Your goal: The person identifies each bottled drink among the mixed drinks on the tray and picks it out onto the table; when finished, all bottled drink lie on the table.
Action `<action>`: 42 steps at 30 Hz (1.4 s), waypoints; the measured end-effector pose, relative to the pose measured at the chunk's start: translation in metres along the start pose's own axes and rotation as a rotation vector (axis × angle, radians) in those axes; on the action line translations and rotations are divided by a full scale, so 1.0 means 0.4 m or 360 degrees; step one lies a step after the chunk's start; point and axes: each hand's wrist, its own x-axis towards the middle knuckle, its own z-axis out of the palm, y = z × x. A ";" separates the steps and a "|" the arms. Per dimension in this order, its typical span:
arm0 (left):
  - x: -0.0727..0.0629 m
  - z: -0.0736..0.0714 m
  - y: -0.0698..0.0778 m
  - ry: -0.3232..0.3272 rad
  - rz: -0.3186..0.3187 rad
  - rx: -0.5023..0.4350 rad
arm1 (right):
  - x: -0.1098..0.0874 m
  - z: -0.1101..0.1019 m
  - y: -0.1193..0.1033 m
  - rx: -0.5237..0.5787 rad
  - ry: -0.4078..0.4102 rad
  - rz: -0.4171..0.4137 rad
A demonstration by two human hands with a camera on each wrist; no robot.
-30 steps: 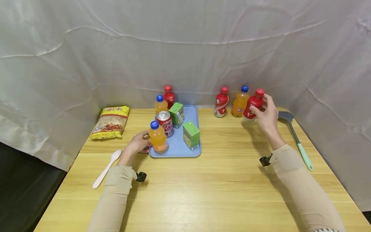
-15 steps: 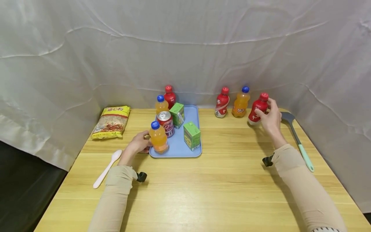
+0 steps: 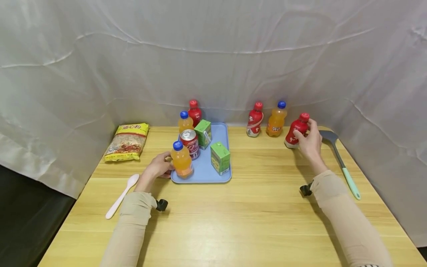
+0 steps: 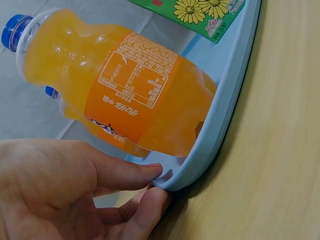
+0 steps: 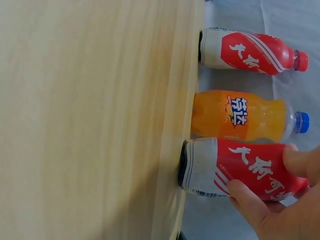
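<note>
My left hand (image 3: 160, 165) pinches the rim of a blue tray (image 4: 220, 127) at its near left corner, thumb inside and fingers outside. Just beside the thumb stands an orange soda bottle (image 4: 135, 85) with a blue cap. Also on the tray are a dark red can (image 3: 189, 142), two green drink cartons (image 3: 220, 158) and a second orange soda bottle (image 3: 185, 123). At the back right, my right hand (image 3: 310, 142) grips a red cola bottle (image 5: 250, 167) around its upper part. That bottle is upright, its base at or close to the tabletop.
Another orange soda bottle (image 3: 276, 120) and a red bottle (image 3: 255, 120) stand left of the right hand. A spatula (image 3: 340, 159) lies at the right. A yellow food packet (image 3: 127, 142) and pink spoon (image 3: 122, 196) lie at the left. A red bottle (image 3: 195, 112) stands behind the tray's items.
My right hand has brought the red cola bottle down and slightly right, away from the orange soda bottle beside it. The left hand has stayed at the tray's corner.
</note>
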 end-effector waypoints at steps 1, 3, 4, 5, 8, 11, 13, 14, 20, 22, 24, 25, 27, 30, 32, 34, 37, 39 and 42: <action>0.000 0.000 0.001 -0.0001 0.0001 0.0000 | -0.001 -0.001 -0.001 0.0004 -0.0012 0.0008; 0.000 -0.001 0.004 0.0000 0.0007 0.0010 | -0.002 -0.004 -0.002 0.0020 -0.0041 0.0022; 0.001 -0.001 0.004 0.0000 0.0008 0.0012 | -0.001 -0.004 -0.003 0.0025 -0.0056 0.0029; 0.001 -0.001 0.006 0.0004 0.0006 0.0012 | -0.001 -0.005 -0.004 0.0029 -0.0072 0.0036; 0.001 -0.001 0.006 0.0002 0.0002 0.0019 | -0.002 -0.003 -0.008 0.0018 -0.0101 0.0039; -0.001 -0.001 0.006 -0.0004 -0.0017 0.0017 | -0.013 0.003 -0.020 -0.0001 -0.0053 0.0039; -0.002 -0.002 0.006 -0.0006 -0.0025 0.0019 | -0.027 0.012 -0.037 -0.0012 0.0057 0.0018; -0.002 -0.002 0.006 -0.0004 -0.0033 0.0017 | -0.036 0.018 -0.049 -0.0002 0.0131 -0.0010; -0.005 -0.002 0.008 -0.0004 -0.0015 0.0023 | -0.093 0.071 -0.161 0.0043 0.0381 -0.0494; -0.005 -0.002 0.007 -0.0008 -0.0013 0.0027 | -0.116 0.097 -0.201 0.0016 0.0327 -0.0668; -0.005 0.000 0.006 -0.0010 -0.0012 0.0033 | -0.140 0.125 -0.240 -0.0015 0.0261 -0.0799; -0.005 0.001 0.005 -0.0004 -0.0013 0.0034 | -0.152 0.141 -0.258 -0.0033 0.0224 -0.0850; -0.005 0.002 0.003 0.0007 -0.0010 0.0033 | -0.176 0.173 -0.294 -0.0060 0.0149 -0.0948; -0.004 0.002 0.003 0.0014 0.0006 0.0030 | -0.211 0.217 -0.337 -0.0108 0.0030 -0.1049; -0.005 0.002 0.002 0.0011 0.0011 0.0022 | -0.234 0.242 -0.361 -0.0159 -0.0057 -0.1083; -0.007 0.002 0.003 0.0007 0.0014 0.0017 | -0.257 0.265 -0.381 -0.0246 -0.0135 -0.1113; -0.012 0.001 0.006 0.0009 0.0011 0.0015 | -0.288 0.297 -0.407 -0.0421 -0.0227 -0.1175; -0.016 0.001 0.008 0.0012 0.0011 0.0022 | -0.307 0.318 -0.422 -0.0523 -0.0279 -0.1213; -0.018 0.002 0.011 0.0013 0.0007 0.0035 | -0.336 0.351 -0.439 -0.0618 -0.0362 -0.1261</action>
